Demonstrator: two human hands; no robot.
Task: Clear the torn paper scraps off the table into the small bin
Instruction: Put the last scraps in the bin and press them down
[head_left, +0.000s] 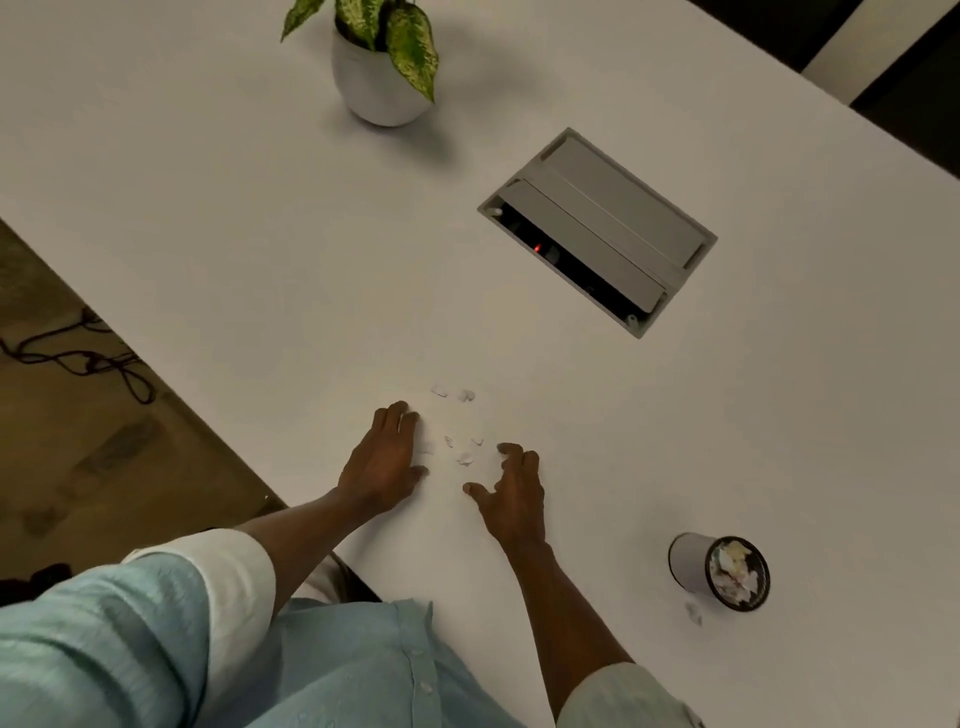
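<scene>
Several small white paper scraps (464, 457) lie on the white table (260, 234) between my two hands, with two more scraps (453, 393) a little farther out. My left hand (384, 460) rests flat on the table just left of the scraps, fingers straight. To their right, my right hand (514, 493) hovers with its fingers spread and loosely bent, holding nothing. The small grey bin (691, 564) stands at the right, with torn paper inside its dark rim. One scrap (693, 613) lies on the table beside the bin.
A potted plant (376, 78) in a white pot stands at the far side. A grey cable box (597, 231) with its lid part open is set into the table. The table's left edge runs diagonally; cables lie on the floor (78, 358) beyond it.
</scene>
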